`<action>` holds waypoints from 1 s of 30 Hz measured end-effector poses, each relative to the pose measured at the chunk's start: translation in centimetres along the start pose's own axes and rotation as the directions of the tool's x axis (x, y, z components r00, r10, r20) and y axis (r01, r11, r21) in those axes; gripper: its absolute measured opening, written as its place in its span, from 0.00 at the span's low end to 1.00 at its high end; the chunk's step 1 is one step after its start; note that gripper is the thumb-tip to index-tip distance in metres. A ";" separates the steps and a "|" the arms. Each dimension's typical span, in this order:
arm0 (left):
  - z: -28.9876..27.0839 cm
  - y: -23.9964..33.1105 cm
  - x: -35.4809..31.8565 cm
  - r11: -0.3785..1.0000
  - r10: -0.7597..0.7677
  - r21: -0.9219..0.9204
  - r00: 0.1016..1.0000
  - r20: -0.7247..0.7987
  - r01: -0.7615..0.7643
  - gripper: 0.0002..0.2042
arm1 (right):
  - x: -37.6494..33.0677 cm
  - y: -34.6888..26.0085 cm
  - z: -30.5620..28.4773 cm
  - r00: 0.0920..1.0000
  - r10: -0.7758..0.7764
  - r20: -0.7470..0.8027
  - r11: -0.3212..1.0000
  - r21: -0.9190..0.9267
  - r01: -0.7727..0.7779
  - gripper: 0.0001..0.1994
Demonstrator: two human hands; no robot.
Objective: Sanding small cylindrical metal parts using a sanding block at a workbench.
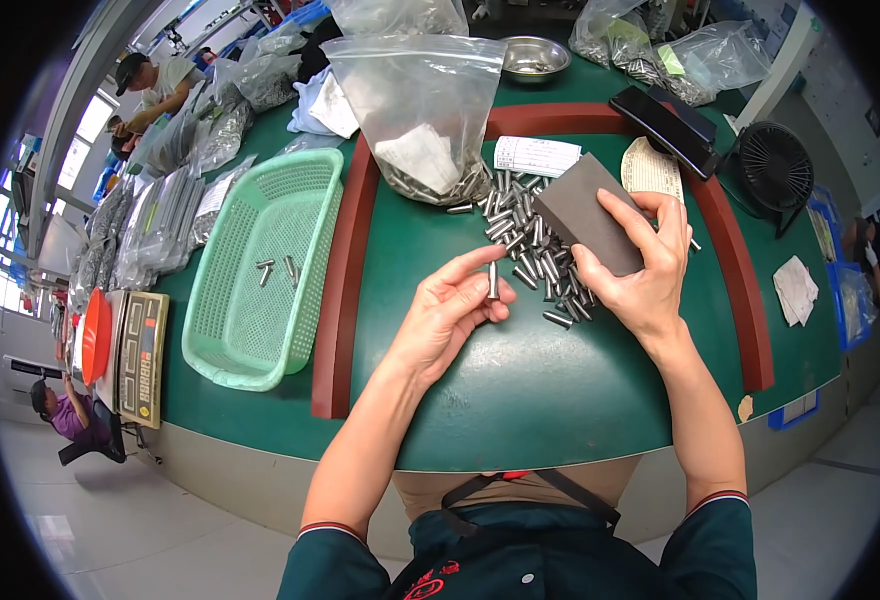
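Between the thumb and fingers of my left hand (440,318) a small shiny metal pin (493,282) is pinched upright, with a wider foot at its lower end. My right hand (648,275) grips a dark grey rectangular block (592,208), thumb on the near side and fingers over the top. The block is tilted above a heap of similar metal pins (508,215) and hides part of it. Behind the heap stands an open clear plastic bag (400,95), with more metal pieces and a crumpled white paper or cloth inside.
A dark red frame (343,300) borders the green table (500,420) on three sides. To the left, a light green basket (192,340) holds several pins, with a scale (143,350) beyond it. A metal bowl (537,55), phone (665,130), black fan (775,175) and paper tags (538,155) lie around.
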State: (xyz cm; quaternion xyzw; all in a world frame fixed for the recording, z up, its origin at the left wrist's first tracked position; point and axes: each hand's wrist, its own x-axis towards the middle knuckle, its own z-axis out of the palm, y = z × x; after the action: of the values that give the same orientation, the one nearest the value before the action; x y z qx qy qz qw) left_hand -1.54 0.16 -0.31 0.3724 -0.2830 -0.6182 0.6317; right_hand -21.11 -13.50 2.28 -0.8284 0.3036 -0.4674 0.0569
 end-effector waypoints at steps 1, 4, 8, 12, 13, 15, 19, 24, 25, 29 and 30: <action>-0.1 0.0 0.0 1.000 0.009 -0.017 1.000 -0.013 -0.009 0.20 | 0.0 0.0 0.0 1.000 0.000 -0.002 1.000 -0.003 0.000 0.27; -0.1 0.2 0.0 1.000 0.002 -0.002 0.999 -0.045 -0.002 0.14 | 0.0 0.0 0.1 1.000 0.001 -0.004 1.000 0.000 -0.001 0.27; -0.4 0.1 0.2 0.993 -0.024 -0.116 0.998 -0.065 0.017 0.09 | 0.1 0.0 0.0 1.000 0.005 0.000 1.000 -0.006 -0.005 0.27; -1.2 -0.5 0.4 0.909 -0.040 -0.412 0.996 0.079 0.069 0.08 | 0.0 -0.1 0.1 1.000 0.002 0.002 1.000 -0.003 -0.002 0.27; -1.2 -0.5 0.5 0.902 -0.035 -0.426 0.994 0.107 0.077 0.07 | 0.0 0.0 0.0 1.000 0.004 0.007 1.000 -0.003 -0.004 0.27; -1.0 -0.5 0.5 0.896 -0.026 -0.437 0.991 0.133 0.082 0.07 | -0.1 0.0 0.0 1.000 0.001 0.006 1.000 -0.005 -0.001 0.27; -0.7 -0.3 0.4 0.920 -0.053 -0.384 0.994 0.093 0.084 0.08 | -0.2 -0.1 0.1 1.000 0.001 0.006 1.000 -0.002 -0.001 0.27; -0.8 -0.4 0.5 0.921 -0.046 -0.382 0.996 0.081 0.074 0.08 | -0.1 -0.2 0.1 1.000 -0.004 0.005 1.000 -0.002 0.004 0.27; -0.8 -0.4 0.5 0.919 -0.047 -0.387 0.995 0.083 0.075 0.08 | -0.2 -0.1 0.1 1.000 -0.003 0.005 1.000 -0.004 0.003 0.28; -0.8 -0.7 0.4 0.920 -0.028 -0.387 0.996 0.084 0.059 0.07 | -0.7 -1.2 0.4 0.994 -0.088 -0.065 0.988 0.121 0.095 0.30; -1.1 -1.1 0.4 0.913 -0.016 -0.405 0.998 0.068 0.042 0.08 | -1.0 -2.4 0.4 0.986 -0.157 -0.054 0.968 0.188 0.165 0.31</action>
State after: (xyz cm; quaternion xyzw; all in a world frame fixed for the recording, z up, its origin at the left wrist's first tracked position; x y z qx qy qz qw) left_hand -1.24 -0.07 -1.86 0.2176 -0.1626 -0.6843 0.6767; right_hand -20.07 -11.06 2.18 -0.8317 0.1899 -0.5135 0.0927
